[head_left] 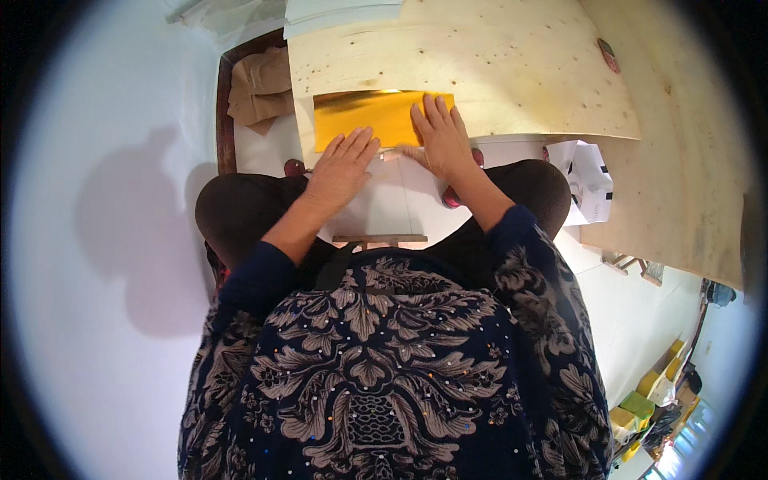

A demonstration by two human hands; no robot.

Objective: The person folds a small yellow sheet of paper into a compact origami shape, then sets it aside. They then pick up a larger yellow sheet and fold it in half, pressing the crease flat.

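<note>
A shiny gold foil paper sheet (pixel 368 116) lies along the near edge of a pale wooden tabletop (pixel 512 72), its long side running left to right. My left hand (pixel 344 164) rests at the sheet's near edge with its fingers stretched out over the foil. At the sheet's right end, my right hand (pixel 444 144) lies flat with the fingers spread, its thumb pointing left along the near edge. Neither hand grips anything that I can see. Whether the foil is one layer or several cannot be told.
Pale blue paper (pixel 340 16) lies at the table's far left. Brown paper (pixel 262 88) sits in a dark-framed space left of the table. A small dark red object (pixel 608 55) is at the far right. Beside my right knee stands a white paper bag (pixel 588 182).
</note>
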